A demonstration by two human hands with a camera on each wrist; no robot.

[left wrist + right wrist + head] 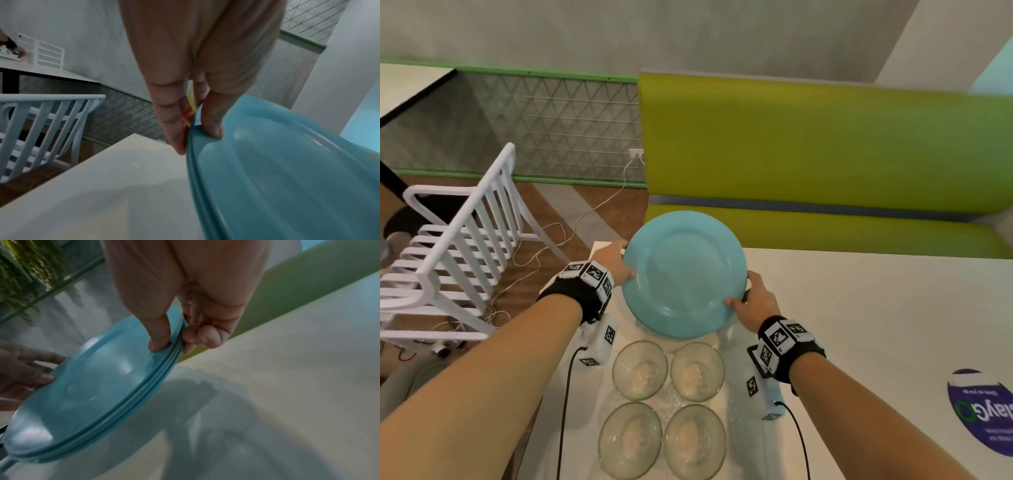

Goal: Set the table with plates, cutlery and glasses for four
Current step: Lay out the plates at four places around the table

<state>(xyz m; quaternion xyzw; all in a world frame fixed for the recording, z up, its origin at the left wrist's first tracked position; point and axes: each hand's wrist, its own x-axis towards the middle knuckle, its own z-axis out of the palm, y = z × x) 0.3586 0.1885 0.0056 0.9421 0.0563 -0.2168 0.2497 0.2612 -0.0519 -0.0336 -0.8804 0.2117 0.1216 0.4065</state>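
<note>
Stack of turquoise plates held in air above white table, tilted, gripped at opposite rims. Left hand pinches left rim: thumb on top face, fingers underneath. Right hand pinches right rim: thumb on top, fingers curled beneath stacked edges. Four clear glass bowls sit on table in two-by-two group, just nearer than both hands. White slatted chair well left of left fingers.

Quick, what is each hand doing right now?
Left hand: holding the stack of blue plates by its left rim.
Right hand: holding the same stack by its right rim, thumb on top.
</note>
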